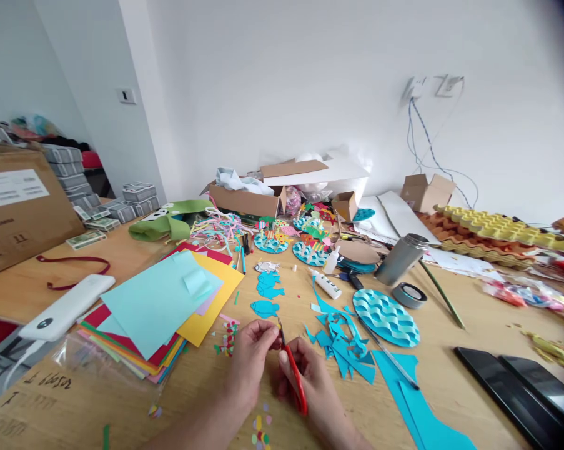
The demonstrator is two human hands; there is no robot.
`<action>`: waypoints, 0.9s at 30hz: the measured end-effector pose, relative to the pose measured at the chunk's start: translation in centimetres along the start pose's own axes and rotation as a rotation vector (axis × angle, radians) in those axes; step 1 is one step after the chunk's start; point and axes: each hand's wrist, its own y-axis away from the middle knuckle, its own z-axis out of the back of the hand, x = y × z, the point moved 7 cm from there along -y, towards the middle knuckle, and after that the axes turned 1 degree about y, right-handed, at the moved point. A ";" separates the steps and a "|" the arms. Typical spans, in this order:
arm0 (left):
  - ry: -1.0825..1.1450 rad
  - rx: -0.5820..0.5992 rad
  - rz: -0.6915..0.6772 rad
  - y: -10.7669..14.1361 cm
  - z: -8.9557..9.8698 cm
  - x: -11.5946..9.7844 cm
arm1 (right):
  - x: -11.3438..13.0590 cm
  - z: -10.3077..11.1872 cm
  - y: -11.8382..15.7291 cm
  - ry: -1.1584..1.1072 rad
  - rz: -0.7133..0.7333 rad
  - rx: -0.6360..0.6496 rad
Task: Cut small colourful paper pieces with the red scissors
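My right hand [312, 372] grips red-handled scissors [295, 375], their blades pointing up and away from me. Beside it, my left hand [256, 350] has thumb and forefinger pinched together near the blades; whatever is between them is hidden or too small to name. Just beyond my fingertips lies a blue paper fish [264, 308], with more blue fish cut-outs [270, 285] behind it. Blue paper scraps [345, 347] are heaped right of my hands. Small coloured paper dots [262, 431] lie below them, and more dots [228, 337] lie to the left.
Coloured paper sheets [160, 300] and a white power bank [69, 306] are at left. On the right are a wavy blue disc [385, 317], a tape roll [409, 295], a metal flask [402, 259], a pen [398, 369] and dark phones [506, 394]. A glue bottle [326, 284] lies ahead.
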 end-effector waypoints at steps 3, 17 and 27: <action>0.016 0.001 0.006 0.0 0.0 0.0 | 0.2 -0.1 0.0 0.011 -0.002 -0.003; 0.036 0.021 0.002 0.0 -0.1 -0.1 | 0.4 0.0 0.0 0.054 -0.017 -0.030; 0.038 0.020 0.005 0.1 -0.2 -0.2 | 0.1 0.4 -0.1 0.101 -0.016 -0.062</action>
